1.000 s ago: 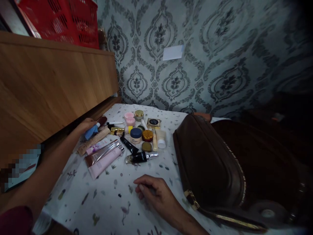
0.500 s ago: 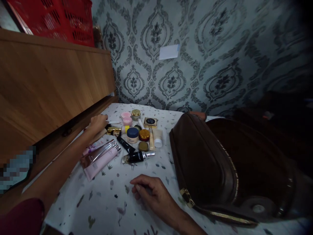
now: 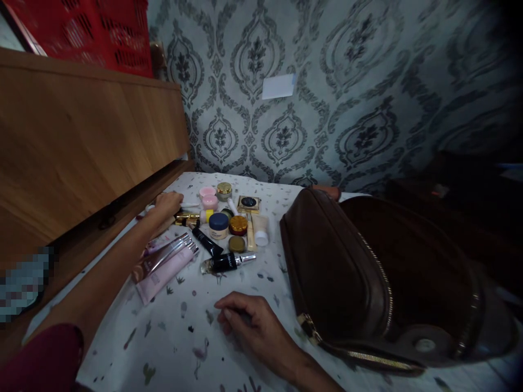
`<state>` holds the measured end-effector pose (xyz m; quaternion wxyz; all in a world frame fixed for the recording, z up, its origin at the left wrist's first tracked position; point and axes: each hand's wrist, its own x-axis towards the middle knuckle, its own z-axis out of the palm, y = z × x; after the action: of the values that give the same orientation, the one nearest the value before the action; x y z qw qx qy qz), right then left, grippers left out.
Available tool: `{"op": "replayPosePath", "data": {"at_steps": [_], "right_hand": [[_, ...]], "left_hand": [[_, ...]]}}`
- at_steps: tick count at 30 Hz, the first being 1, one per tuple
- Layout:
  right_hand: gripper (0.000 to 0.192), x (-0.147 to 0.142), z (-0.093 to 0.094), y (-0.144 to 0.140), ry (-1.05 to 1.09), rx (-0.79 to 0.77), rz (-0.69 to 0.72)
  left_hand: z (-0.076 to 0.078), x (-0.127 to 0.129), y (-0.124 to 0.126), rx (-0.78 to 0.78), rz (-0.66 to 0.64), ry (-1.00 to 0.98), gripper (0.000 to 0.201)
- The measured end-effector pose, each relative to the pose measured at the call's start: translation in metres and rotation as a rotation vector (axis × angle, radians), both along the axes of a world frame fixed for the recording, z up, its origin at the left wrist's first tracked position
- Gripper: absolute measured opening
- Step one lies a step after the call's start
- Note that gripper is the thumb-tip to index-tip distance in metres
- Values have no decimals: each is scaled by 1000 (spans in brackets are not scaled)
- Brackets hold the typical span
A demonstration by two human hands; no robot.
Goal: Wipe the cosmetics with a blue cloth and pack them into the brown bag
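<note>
My left hand (image 3: pixel 169 204) reaches to the far left of the cosmetics, its fingers curled; what they hold, if anything, is hidden. A pale round thing (image 3: pixel 150 208) shows just left of it, and a slim white stick (image 3: pixel 190 205) lies at its right. Loosely closed, my right hand (image 3: pixel 255 329) rests on the patterned cloth (image 3: pixel 175 337) with nothing visible in it. Before it lies a black bottle with a silver cap (image 3: pixel 229 262). Below my left forearm are a pink tube (image 3: pixel 165 274) and a brown tube (image 3: pixel 157 260).
An unzipped brown leather bag (image 3: pixel 330 267) stands at the right. Several jars, including a blue-lidded jar (image 3: pixel 218 225), cluster mid-table beside a black tube (image 3: pixel 207 241) and a gold compact (image 3: pixel 248 203). A wooden cabinet (image 3: pixel 90 141) borders the left, with a red basket (image 3: pixel 90 32) on top.
My left hand has shifted slightly, and a pale round thing now shows beside it. The view has moved a little to the right. My right hand stays put.
</note>
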<state>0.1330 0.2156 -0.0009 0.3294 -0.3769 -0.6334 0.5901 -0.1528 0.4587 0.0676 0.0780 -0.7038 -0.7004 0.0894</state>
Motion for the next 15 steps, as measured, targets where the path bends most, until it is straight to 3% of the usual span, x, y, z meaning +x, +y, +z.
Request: {"op": "replayPosePath", "data": {"at_steps": [15], "right_hand": [[23, -1, -2, -1, 23, 37, 7]], "left_hand": [[1, -3, 0, -8, -47, -4, 33]]}}
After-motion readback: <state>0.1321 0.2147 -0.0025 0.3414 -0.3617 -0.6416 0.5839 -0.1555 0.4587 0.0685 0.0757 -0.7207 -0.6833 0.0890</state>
